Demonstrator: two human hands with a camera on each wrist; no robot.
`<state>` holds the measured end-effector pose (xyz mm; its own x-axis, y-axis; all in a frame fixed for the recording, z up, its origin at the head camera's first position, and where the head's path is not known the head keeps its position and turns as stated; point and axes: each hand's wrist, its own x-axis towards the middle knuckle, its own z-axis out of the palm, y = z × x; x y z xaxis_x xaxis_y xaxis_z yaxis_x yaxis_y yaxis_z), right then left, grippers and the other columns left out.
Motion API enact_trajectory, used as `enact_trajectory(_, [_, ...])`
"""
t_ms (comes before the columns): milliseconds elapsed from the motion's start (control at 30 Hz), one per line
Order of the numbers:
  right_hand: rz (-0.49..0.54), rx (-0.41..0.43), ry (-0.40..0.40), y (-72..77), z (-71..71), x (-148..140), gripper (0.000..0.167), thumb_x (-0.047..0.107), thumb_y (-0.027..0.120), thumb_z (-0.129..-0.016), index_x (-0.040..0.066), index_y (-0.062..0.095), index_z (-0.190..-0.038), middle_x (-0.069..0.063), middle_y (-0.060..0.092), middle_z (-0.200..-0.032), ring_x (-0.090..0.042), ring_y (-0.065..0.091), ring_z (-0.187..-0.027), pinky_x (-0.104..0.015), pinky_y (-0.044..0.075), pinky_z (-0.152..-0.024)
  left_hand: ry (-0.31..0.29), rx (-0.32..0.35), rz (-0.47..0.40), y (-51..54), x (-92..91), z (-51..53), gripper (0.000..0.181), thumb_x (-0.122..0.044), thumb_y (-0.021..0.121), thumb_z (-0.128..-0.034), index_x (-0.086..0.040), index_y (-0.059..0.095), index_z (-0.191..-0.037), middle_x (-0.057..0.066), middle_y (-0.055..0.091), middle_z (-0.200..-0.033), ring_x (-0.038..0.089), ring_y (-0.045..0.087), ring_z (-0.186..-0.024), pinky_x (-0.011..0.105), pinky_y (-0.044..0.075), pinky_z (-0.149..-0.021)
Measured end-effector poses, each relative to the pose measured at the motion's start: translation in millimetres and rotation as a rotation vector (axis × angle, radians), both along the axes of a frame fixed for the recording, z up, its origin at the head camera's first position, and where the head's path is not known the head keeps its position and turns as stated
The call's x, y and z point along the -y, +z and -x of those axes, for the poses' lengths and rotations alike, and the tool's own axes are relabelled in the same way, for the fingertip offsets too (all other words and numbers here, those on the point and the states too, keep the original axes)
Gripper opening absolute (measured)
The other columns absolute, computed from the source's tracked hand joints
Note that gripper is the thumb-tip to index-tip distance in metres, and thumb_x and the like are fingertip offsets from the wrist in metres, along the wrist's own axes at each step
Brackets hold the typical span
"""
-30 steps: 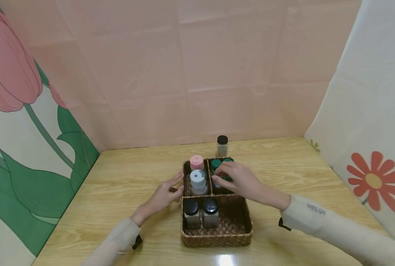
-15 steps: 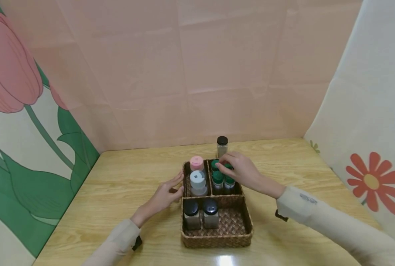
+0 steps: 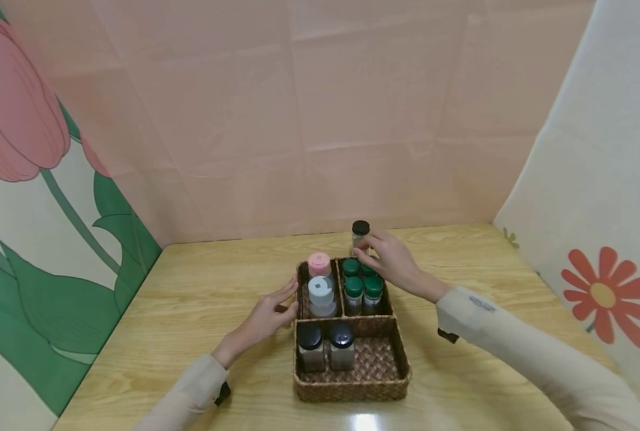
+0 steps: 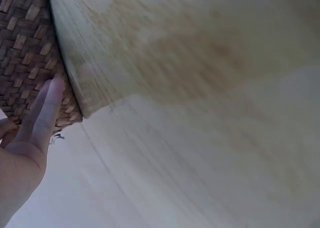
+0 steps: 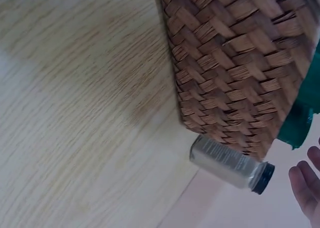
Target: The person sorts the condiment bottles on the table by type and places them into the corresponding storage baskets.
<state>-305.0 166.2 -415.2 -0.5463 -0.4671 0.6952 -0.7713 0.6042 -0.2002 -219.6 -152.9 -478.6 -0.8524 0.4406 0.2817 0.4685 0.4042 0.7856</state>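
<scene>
A brown woven basket (image 3: 352,391) with three compartments stands on the table. Against its left wall rest the fingers of my left hand (image 3: 261,316); the left wrist view shows them straight along the weave (image 4: 31,47). My right hand (image 3: 395,261) hovers over the basket's back right corner, holding nothing. Its fingers are loosely bent near a black-capped glass jar (image 3: 360,228) standing behind the basket. In the right wrist view a gap separates the fingertips from that jar (image 5: 225,160). Below the hand, several green-capped jars (image 3: 354,287) fill the back right compartment, one partly hidden.
A pink-capped bottle (image 3: 319,264) and a white-capped bottle (image 3: 320,291) share the back left compartment. Two black-lidded jars (image 3: 342,348) stand at the left of the front compartment, beside bare woven floor. A pink cloth (image 3: 320,120) hangs behind the wooden table (image 3: 217,275).
My right hand has moved away from the green-capped jars, back toward the black-capped jar, uncovering the green caps. The left hand has stayed at the basket's side.
</scene>
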Motion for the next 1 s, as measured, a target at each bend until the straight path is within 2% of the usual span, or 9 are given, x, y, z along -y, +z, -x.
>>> enact_trajectory(200, [-0.004, 0.037, -0.042, -6.0, 11.4, -0.9, 0.009, 0.018, 0.076, -0.089, 0.010, 0.072, -0.089, -0.004, 0.064, -0.086, -0.023, 0.059, -0.077, -0.042, 0.051, -0.062, 0.001, 0.011, -0.005, -0.1, -0.5, -0.4, 0.054, -0.020, 0.055, -0.1031, -0.001, 0.037, -0.150, 0.005, 0.027, -0.159, 0.011, 0.072, -0.080, 0.029, 0.059, -0.063])
enact_trajectory(433, [-0.009, 0.064, -0.066, -11.1, 27.6, -5.1, 0.011, 0.019, 0.076, -0.090, 0.008, 0.071, -0.089, -0.011, 0.062, -0.089, -0.025, 0.058, -0.073, -0.040, 0.049, -0.058, -0.009, 0.010, -0.017, 0.6, 1.5, -0.3, 0.054, -0.020, 0.056, -0.1028, 0.000, 0.038, -0.150, 0.005, 0.028, -0.158, 0.020, 0.073, -0.084, 0.028, 0.059, -0.064])
enact_trajectory(633, [0.021, 0.099, -0.098, -14.5, 41.0, -3.8, 0.020, 0.017, 0.077, -0.089, 0.002, 0.064, -0.094, -0.015, 0.057, -0.097, -0.030, 0.055, -0.080, -0.044, 0.047, -0.063, -0.001, -0.006, -0.002, 2.8, 1.1, -1.3, 0.053, -0.017, 0.055, -0.1027, 0.000, 0.038, -0.149, 0.005, 0.029, -0.158, 0.013, 0.073, -0.081, 0.028, 0.059, -0.064])
enact_trajectory(800, [0.046, 0.173, -0.160, -19.2, 49.4, -0.9, 0.036, 0.020, 0.077, -0.089, -0.004, 0.057, -0.106, -0.021, 0.050, -0.106, -0.033, 0.049, -0.088, -0.047, 0.046, -0.072, 0.009, 0.001, 0.021, 2.1, 2.0, -3.0, 0.054, -0.021, 0.055, -0.1031, -0.001, 0.038, -0.150, 0.004, 0.029, -0.158, 0.011, 0.072, -0.081, 0.027, 0.059, -0.065])
enact_trajectory(1000, [0.027, 0.259, -0.218, -19.7, 59.2, 0.5, 0.057, 0.025, 0.073, -0.092, -0.009, 0.049, -0.130, -0.029, 0.045, -0.125, -0.042, 0.051, -0.106, -0.055, 0.049, -0.084, 0.011, 0.004, 0.024, 3.6, 1.9, -4.0, 0.054, -0.022, 0.056, -0.1030, -0.003, 0.038, -0.150, 0.003, 0.028, -0.158, 0.008, 0.072, -0.080, 0.027, 0.059, -0.065])
